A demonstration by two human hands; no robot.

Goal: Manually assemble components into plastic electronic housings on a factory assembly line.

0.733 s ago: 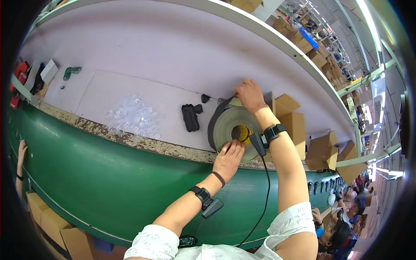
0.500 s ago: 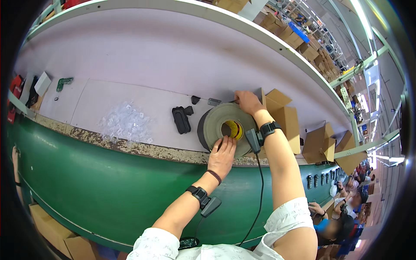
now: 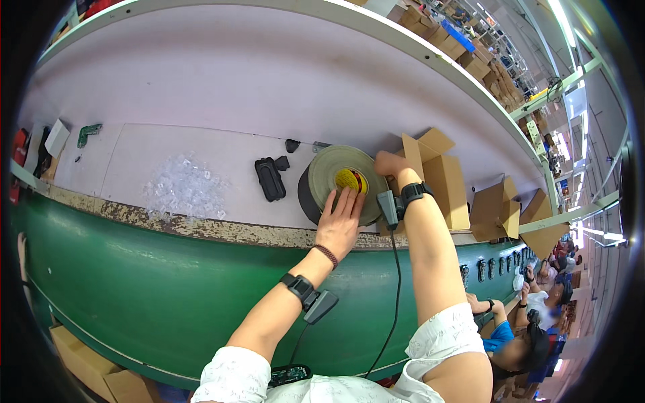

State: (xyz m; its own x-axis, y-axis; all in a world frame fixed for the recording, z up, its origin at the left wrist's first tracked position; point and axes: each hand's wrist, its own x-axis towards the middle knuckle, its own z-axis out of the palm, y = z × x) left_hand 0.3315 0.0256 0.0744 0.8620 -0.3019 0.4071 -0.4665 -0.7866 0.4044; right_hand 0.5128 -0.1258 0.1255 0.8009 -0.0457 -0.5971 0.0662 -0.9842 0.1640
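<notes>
A wide roll (image 3: pixel 326 166) of grey-green strip with a black outer side and a yellow core stands on the bench. Across its front face lies my left hand (image 3: pixel 338 225), fingers stretched out, their tips at the lower edge of the core. My right hand (image 3: pixel 390 163) is at the far right side of the roll, its fingers bent away and hidden. Left of the roll are a black oblong case (image 3: pixel 270 179) and small black pieces (image 3: pixel 291 145). A metal plate (image 3: pixel 320 146) shows partly behind the roll.
Clear small plastic parts (image 3: pixel 185 188) are heaped on the bench's left. Open cardboard boxes (image 3: pixel 445 191) stand right of my right hand. A green belt (image 3: pixel 168 282) runs along the near side, with black devices (image 3: pixel 482 270) at right. A co-worker (image 3: pixel 517 346) sits lower right.
My right hand has moved from the roll's top edge down to its right side. The roll is turned a little, showing more yellow inside the core. My left hand stays on the roll's face.
</notes>
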